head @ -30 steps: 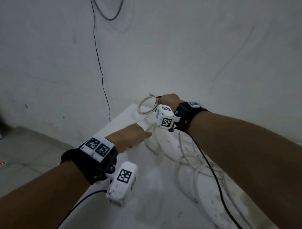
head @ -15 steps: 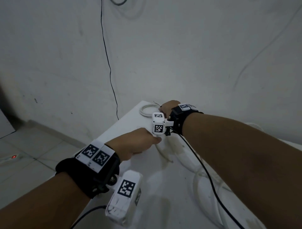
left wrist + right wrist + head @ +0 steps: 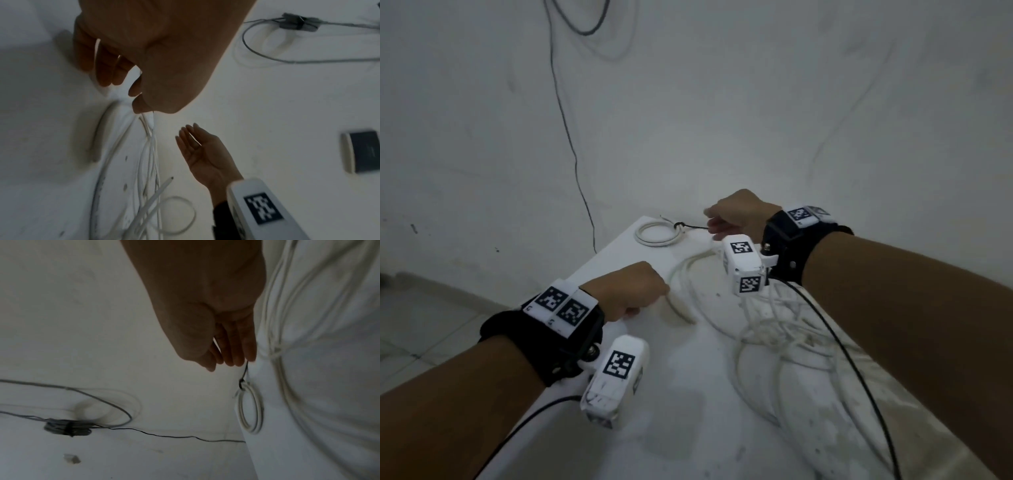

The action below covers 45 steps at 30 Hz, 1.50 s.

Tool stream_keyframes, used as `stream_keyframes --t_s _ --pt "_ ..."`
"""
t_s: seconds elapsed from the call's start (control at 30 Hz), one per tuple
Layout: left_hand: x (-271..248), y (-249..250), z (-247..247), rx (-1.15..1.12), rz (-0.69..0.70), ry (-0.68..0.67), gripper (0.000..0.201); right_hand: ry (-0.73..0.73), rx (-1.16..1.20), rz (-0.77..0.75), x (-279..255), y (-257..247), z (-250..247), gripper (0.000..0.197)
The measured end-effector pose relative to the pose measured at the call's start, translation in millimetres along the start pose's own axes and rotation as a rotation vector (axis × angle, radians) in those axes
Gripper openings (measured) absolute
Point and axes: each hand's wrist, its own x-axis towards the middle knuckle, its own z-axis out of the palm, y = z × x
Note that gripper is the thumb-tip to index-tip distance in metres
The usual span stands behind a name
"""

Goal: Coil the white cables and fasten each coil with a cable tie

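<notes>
Lying just beyond the right hand's [image 3: 739,216] straightened fingers [image 3: 238,344] on the white surface [image 3: 688,428], the small white coiled cable [image 3: 659,233] wears a thin black cable tie [image 3: 690,225] (its tail touches those fingertips); the left hand [image 3: 628,289] pinches loose white cables [image 3: 148,146].

White bench [image 3: 640,428], its surface mottled with grey smudges. White coil [image 3: 658,234] bound by a black cable tie [image 3: 690,225]. Loose cables [image 3: 767,322], off-white. Wall [image 3: 722,102] pale grey, crossed by a thin black wire [image 3: 566,130]. Wrist straps [image 3: 541,346] black, carrying white tags [image 3: 561,306] printed with black-and-white square-block patterns; the same pattern marks the white camera housings [image 3: 616,380]. Floor tiles [image 3: 421,329] grey.
</notes>
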Motion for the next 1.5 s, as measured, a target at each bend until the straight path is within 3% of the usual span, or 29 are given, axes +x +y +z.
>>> stream_keyframes --t_s 0.07,0.2,0.33,0.53,0.63,0.73,0.83,0.9,1.0,1.13,1.3,1.5 --pt "-13 13 7 0.124 0.084 0.061 0.023 0.022 0.094 -0.002 -36 5 -32 0.01" --pt "-50 46 39 0.194 0.265 0.132 0.015 0.039 -0.028 -0.002 -108 45 -105 0.017" --pt "-79 76 85 0.286 0.435 -0.027 0.024 0.04 -0.198 0.079 -172 99 -161 0.021" --pt "-117 114 151 0.573 0.676 -0.381 0.022 0.018 -0.187 0.167 -244 156 -201 0.013" --pt "-132 127 184 0.711 0.731 -0.411 0.035 0.014 -0.261 0.185 -265 174 -206 0.012" --pt "-137 130 208 0.842 0.723 -0.37 0.05 -0.021 -0.402 0.187 -278 190 -202 0.03" --pt "-138 129 223 0.941 0.701 -0.348 0.033 -0.071 -0.557 0.109 -288 199 -197 0.02" --pt "-143 130 228 1.001 0.693 -0.35 0.016 0.007 -0.649 0.029 -293 201 -195 0.008" --pt "-155 138 221 1.033 0.716 -0.273 0.014 0.247 -0.751 0.003 -293 207 -197 0.018" --pt "-169 148 193 0.999 0.738 -0.069 0.005 0.419 -0.588 0.154 -295 221 -211 0.018" --pt "-204 169 170 0.872 0.771 0.115 0.012 0.474 -0.303 0.279 -321 219 -224 0.022" --pt "-232 192 161 0.835 0.829 0.282 0.013 0.539 -0.297 0.294 -344 210 -235 0.022"
